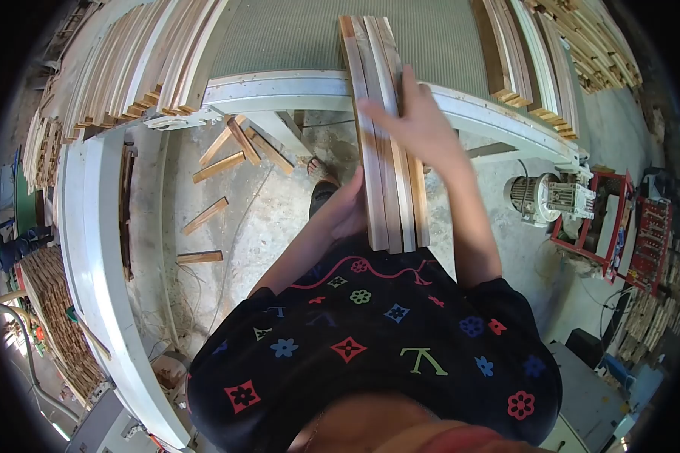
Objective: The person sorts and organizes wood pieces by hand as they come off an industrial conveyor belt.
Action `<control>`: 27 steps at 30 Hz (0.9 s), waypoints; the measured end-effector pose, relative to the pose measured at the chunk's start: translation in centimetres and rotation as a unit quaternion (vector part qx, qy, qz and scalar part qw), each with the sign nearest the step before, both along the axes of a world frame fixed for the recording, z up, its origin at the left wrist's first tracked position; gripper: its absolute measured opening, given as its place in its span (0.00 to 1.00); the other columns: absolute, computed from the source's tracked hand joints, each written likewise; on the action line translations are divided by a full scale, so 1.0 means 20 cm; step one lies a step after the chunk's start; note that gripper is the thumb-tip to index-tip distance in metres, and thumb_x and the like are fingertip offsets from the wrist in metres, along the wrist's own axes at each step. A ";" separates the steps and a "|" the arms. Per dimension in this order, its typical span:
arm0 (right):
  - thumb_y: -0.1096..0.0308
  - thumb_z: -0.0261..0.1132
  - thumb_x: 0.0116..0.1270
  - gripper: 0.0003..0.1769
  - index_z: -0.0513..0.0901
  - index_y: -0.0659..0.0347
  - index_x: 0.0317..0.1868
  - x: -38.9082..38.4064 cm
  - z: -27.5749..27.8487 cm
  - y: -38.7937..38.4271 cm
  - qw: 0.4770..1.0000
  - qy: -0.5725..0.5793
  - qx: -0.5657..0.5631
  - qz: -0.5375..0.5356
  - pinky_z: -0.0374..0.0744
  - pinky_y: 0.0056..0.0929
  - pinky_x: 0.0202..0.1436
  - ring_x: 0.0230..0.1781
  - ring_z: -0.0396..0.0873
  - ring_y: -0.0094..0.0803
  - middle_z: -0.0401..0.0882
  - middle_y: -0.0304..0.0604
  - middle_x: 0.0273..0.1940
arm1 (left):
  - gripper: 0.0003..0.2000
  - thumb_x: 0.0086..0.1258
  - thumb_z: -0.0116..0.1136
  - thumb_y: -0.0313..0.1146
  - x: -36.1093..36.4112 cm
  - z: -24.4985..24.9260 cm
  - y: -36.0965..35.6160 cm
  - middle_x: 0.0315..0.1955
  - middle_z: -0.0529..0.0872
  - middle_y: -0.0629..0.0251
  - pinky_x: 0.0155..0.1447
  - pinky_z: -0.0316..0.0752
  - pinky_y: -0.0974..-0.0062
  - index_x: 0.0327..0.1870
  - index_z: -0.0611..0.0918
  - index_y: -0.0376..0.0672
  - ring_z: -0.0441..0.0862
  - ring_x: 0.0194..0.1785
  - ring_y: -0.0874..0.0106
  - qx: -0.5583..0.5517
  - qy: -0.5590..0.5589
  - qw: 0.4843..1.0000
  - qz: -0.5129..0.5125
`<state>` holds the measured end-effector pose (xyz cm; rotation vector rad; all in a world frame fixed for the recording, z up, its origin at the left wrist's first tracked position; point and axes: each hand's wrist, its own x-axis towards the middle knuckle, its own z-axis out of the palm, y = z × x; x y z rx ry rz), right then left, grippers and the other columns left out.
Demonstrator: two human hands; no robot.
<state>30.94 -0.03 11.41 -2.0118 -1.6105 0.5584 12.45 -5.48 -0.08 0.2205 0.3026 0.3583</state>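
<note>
A bundle of several narrow wooden strips point(391, 189) lies side by side in front of my body, its far end over the belt table and its near end by my shirt. My left hand point(349, 210) holds the bundle from the left side, thumb up along the edge and the other fingers hidden beneath. Over the upper face of the strips is my right hand point(419, 124), slightly blurred, its thumb stretched across the wood and its fingers spread toward the far right edge.
The ribbed belt point(279, 38) runs behind a white metal frame point(279, 87). Rows of wooden strips point(143, 60) stand at the left, with more strips point(510, 53) at the right. Offcuts point(242, 143) lie on the floor. A motor point(533, 198) sits beside a red rack point(650, 241).
</note>
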 end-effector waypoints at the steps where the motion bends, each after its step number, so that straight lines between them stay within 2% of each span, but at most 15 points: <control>1: 0.39 0.72 0.58 0.59 0.59 0.80 0.73 -0.06 -0.02 0.01 1.000 -0.021 0.012 -0.006 0.77 0.49 0.59 0.56 0.76 0.63 0.70 0.77 0.59 | 0.34 0.80 0.37 0.62 0.00 0.00 0.00 0.70 0.72 0.59 0.74 0.69 0.52 0.78 0.61 0.47 0.71 0.73 0.62 -0.005 0.014 1.000 0.003; 2: 0.42 0.72 0.57 0.58 0.58 0.79 0.74 -0.11 -0.07 0.00 0.999 -0.043 0.023 -0.011 0.77 0.49 0.59 0.55 0.75 0.64 0.69 0.76 0.58 | 0.35 0.79 0.42 0.62 0.00 0.00 -0.02 0.73 0.68 0.59 0.76 0.66 0.52 0.79 0.59 0.48 0.68 0.75 0.61 -0.017 0.008 1.000 0.007; 4: 0.51 0.74 0.53 0.57 0.57 0.79 0.74 -0.16 -0.16 -0.02 0.994 -0.071 0.082 -0.013 0.74 0.52 0.60 0.54 0.70 0.67 0.68 0.73 0.53 | 0.37 0.78 0.43 0.62 -0.01 -0.07 -0.04 0.75 0.66 0.59 0.77 0.63 0.52 0.80 0.57 0.48 0.66 0.76 0.61 0.003 0.016 1.000 0.007; 6: 0.51 0.74 0.54 0.57 0.58 0.79 0.74 -0.15 -0.18 0.01 0.994 -0.069 0.085 -0.005 0.74 0.52 0.60 0.54 0.70 0.67 0.68 0.73 0.53 | 0.40 0.76 0.45 0.64 0.02 -0.04 -0.02 0.76 0.65 0.57 0.79 0.61 0.52 0.80 0.56 0.49 0.64 0.78 0.58 0.012 0.038 0.999 0.015; 9: 0.52 0.74 0.54 0.57 0.58 0.78 0.75 -0.20 -0.16 0.20 0.994 -0.063 0.079 0.036 0.74 0.51 0.60 0.54 0.70 0.65 0.68 0.73 0.53 | 0.44 0.73 0.42 0.70 -0.01 -0.08 0.06 0.75 0.66 0.54 0.79 0.60 0.51 0.79 0.59 0.44 0.64 0.78 0.57 -0.018 -0.027 0.998 0.044; 10: 0.52 0.74 0.53 0.57 0.57 0.79 0.74 -0.24 -0.16 0.32 0.993 -0.068 0.085 0.050 0.74 0.51 0.59 0.53 0.70 0.65 0.69 0.72 0.52 | 0.50 0.70 0.37 0.76 -0.04 -0.09 0.11 0.74 0.67 0.49 0.80 0.58 0.51 0.77 0.61 0.36 0.64 0.78 0.54 -0.060 -0.063 0.995 0.041; 12: 0.50 0.75 0.52 0.61 0.54 0.78 0.76 -0.32 -0.17 0.63 0.992 -0.081 0.075 0.064 0.74 0.49 0.62 0.57 0.70 0.64 0.68 0.72 0.56 | 0.53 0.68 0.32 0.78 -0.13 -0.07 0.15 0.75 0.65 0.46 0.81 0.56 0.52 0.76 0.61 0.32 0.62 0.78 0.53 -0.088 -0.105 0.983 0.126; 13: 0.48 0.76 0.52 0.63 0.52 0.78 0.76 -0.37 -0.17 0.81 0.995 -0.060 0.061 0.060 0.74 0.49 0.63 0.58 0.70 0.65 0.68 0.73 0.58 | 0.55 0.68 0.30 0.79 -0.17 -0.04 0.17 0.75 0.64 0.45 0.81 0.55 0.53 0.76 0.61 0.29 0.61 0.79 0.52 -0.099 -0.126 0.974 0.158; 15: 0.45 0.78 0.50 0.67 0.49 0.78 0.77 -0.47 -0.16 1.18 0.999 -0.015 0.032 0.040 0.75 0.49 0.64 0.62 0.70 0.66 0.68 0.73 0.61 | 0.55 0.68 0.25 0.79 -0.27 0.01 0.16 0.78 0.58 0.44 0.83 0.52 0.56 0.78 0.58 0.30 0.56 0.81 0.52 -0.027 -0.081 0.976 0.199; 18: 0.38 0.79 0.48 0.68 0.55 0.76 0.76 -0.67 -0.15 1.61 0.991 0.121 0.027 -0.056 0.74 0.48 0.67 0.66 0.71 0.64 0.67 0.74 0.66 | 0.52 0.71 0.27 0.77 -0.41 -0.08 0.14 0.78 0.59 0.43 0.82 0.53 0.55 0.78 0.58 0.32 0.57 0.81 0.52 -0.039 -0.023 0.971 0.235; 20: 0.36 0.79 0.48 0.69 0.56 0.78 0.75 -0.73 -0.32 1.85 0.974 0.207 0.067 -0.065 0.77 0.44 0.64 0.63 0.78 0.56 0.76 0.68 0.61 | 0.52 0.72 0.31 0.76 -0.43 -0.17 0.13 0.77 0.59 0.41 0.82 0.55 0.53 0.78 0.58 0.30 0.57 0.81 0.51 -0.056 0.015 0.969 0.239; 22: 0.37 0.79 0.48 0.70 0.52 0.74 0.77 -0.60 -0.39 1.77 0.919 0.374 0.126 0.028 0.75 0.46 0.67 0.66 0.73 0.61 0.71 0.75 0.64 | 0.50 0.73 0.32 0.74 -0.43 -0.23 0.14 0.76 0.61 0.40 0.81 0.56 0.52 0.77 0.58 0.30 0.58 0.80 0.50 -0.049 0.081 0.966 0.241; 23: 0.36 0.77 0.52 0.60 0.65 0.72 0.73 -0.50 -0.28 1.59 0.902 0.419 0.098 0.032 0.76 0.44 0.66 0.63 0.77 0.56 0.78 0.68 0.60 | 0.49 0.74 0.32 0.73 -0.42 -0.26 0.15 0.76 0.62 0.40 0.81 0.56 0.52 0.77 0.59 0.30 0.59 0.80 0.50 -0.044 0.108 0.965 0.237; 25: 0.42 0.74 0.57 0.43 0.78 0.67 0.64 -0.14 -0.34 1.39 0.962 0.159 0.221 -0.015 0.79 0.46 0.61 0.58 0.80 0.56 0.83 0.62 0.56 | 0.47 0.76 0.32 0.71 -0.44 -0.29 0.19 0.75 0.63 0.40 0.80 0.57 0.52 0.77 0.60 0.30 0.60 0.79 0.51 -0.042 0.105 0.971 0.209; 27: 0.46 0.71 0.58 0.31 0.84 0.63 0.53 0.26 -0.13 1.00 0.941 -0.170 0.269 -0.113 0.80 0.48 0.54 0.51 0.82 0.52 0.85 0.56 0.50 | 0.46 0.77 0.33 0.70 -0.46 -0.28 0.22 0.75 0.63 0.40 0.80 0.58 0.53 0.77 0.60 0.31 0.60 0.80 0.51 0.007 0.122 0.975 0.188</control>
